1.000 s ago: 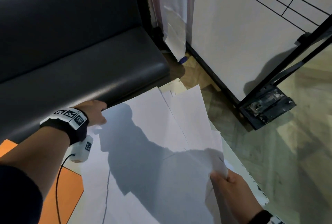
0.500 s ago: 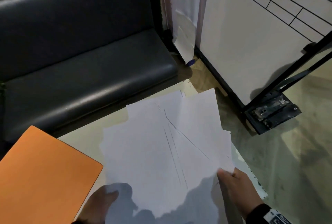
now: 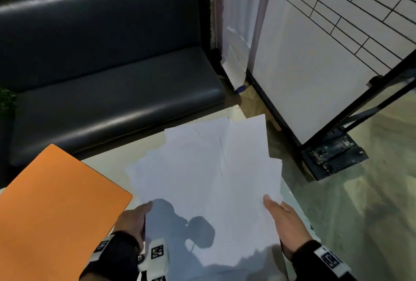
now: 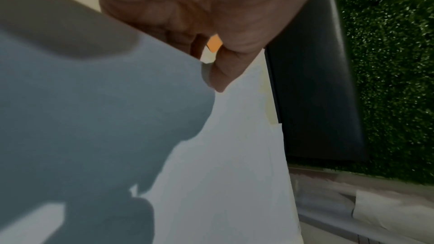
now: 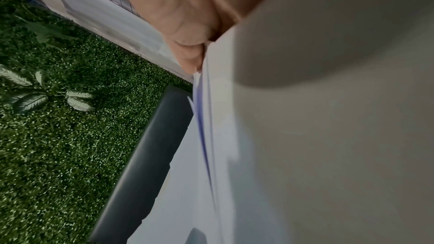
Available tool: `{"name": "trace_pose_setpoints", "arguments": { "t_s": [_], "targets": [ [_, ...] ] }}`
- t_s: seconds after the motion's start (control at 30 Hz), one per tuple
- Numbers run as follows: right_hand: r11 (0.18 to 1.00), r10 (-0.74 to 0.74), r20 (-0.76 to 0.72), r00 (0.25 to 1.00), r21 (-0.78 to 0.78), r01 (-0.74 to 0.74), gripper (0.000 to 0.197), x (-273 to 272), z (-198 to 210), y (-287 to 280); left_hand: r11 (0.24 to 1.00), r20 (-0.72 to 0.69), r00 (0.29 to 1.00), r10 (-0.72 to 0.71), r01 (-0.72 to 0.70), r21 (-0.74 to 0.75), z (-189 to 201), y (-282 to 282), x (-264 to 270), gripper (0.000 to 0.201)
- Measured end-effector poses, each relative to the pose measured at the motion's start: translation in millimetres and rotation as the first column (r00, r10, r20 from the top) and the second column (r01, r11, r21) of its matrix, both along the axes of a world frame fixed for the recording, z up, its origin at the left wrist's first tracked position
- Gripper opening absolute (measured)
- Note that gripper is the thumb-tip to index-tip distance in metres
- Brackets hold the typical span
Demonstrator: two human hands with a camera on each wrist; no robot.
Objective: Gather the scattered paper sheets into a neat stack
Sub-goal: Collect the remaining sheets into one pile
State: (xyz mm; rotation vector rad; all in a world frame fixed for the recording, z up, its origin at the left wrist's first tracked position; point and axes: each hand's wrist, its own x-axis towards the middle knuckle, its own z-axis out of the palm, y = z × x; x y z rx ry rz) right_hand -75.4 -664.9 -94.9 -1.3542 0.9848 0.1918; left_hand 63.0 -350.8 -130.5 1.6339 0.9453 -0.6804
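Note:
Several white paper sheets are held together as a loose, fanned bundle above the pale table; their far edges do not line up. My left hand grips the bundle's left near edge, thumb on top, and the left wrist view shows that thumb pressed on the paper. My right hand grips the right near edge, thumb on top; in the right wrist view the sheet edges splay just under the thumb.
An orange folder lies on the table at the left. A black bench runs along the far side. To the right are a white tiled wall, a black metal frame foot and bare floor.
The left hand has come back from the far left sheet to the near left edge. The spread sheets are now drawn together into one bundle held by both hands.

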Motion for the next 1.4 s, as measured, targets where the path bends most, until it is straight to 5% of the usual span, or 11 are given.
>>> {"name": "trace_pose_setpoints", "arguments": {
  "t_s": [0.1, 0.23, 0.4, 0.6, 0.7, 0.8, 0.87, 1.0, 1.17, 1.33, 1.4],
  "targets": [
    [1.000, 0.014, -0.002, 1.000, 0.014, -0.014, 0.020, 1, 1, 3, 0.978, -0.015, 0.983, -0.184, 0.185, 0.099, -11, 0, 4, 0.022],
    [1.000, 0.000, 0.024, 1.000, 0.000, 0.000, 0.021, 1, 0, 1, 0.826, 0.029, 0.895, -0.446, 0.399, 0.398, 4, -3, 6, 0.049],
    [0.999, -0.045, 0.033, 0.998, 0.021, 0.044, 0.018, 5, 2, -9, 0.775, 0.038, 0.829, -0.558, 0.505, 0.381, 15, 11, 12, 0.047],
    [0.999, -0.009, -0.004, 1.000, 0.047, 0.009, 0.016, 15, 8, -9, 0.583, -0.007, 0.653, -0.757, 0.681, 0.443, 16, -12, 13, 0.042],
    [0.997, -0.025, -0.014, 1.000, 0.076, 0.026, 0.020, 18, 6, -2, 0.617, 0.073, 0.662, -0.746, 0.645, 0.452, 17, -32, 8, 0.013],
    [0.994, -0.017, -0.018, 1.000, 0.107, 0.019, 0.038, 18, 0, 7, 0.705, 0.124, 0.732, -0.669, 0.573, 0.419, 18, -43, 2, 0.011],
    [0.993, -0.022, -0.031, 0.999, 0.118, 0.026, 0.042, 18, -6, 14, 0.715, 0.125, 0.738, -0.663, 0.575, 0.398, 15, -45, -5, 0.027],
    [0.991, 0.024, -0.068, 0.997, 0.136, -0.014, 0.044, 19, -16, 28, 0.600, 0.056, 0.641, -0.766, 0.681, 0.421, 14, -52, -20, 0.058],
    [0.989, 0.126, -0.149, 0.981, -0.057, -0.135, 0.020, 14, -12, 28, 0.597, 0.084, 0.623, -0.778, 0.691, 0.408, 16, -53, -26, 0.057],
    [0.972, 0.039, -0.106, 0.994, -0.229, -0.063, 0.008, -10, 13, -17, 0.860, 0.125, 0.882, -0.455, 0.400, 0.316, 10, -36, -4, 0.011],
    [0.954, 0.042, -0.139, 0.989, -0.287, -0.081, 0.012, -17, 14, -35, 0.963, 0.085, 0.967, -0.240, 0.226, 0.146, 12, -34, 3, 0.022]
  ]
}}
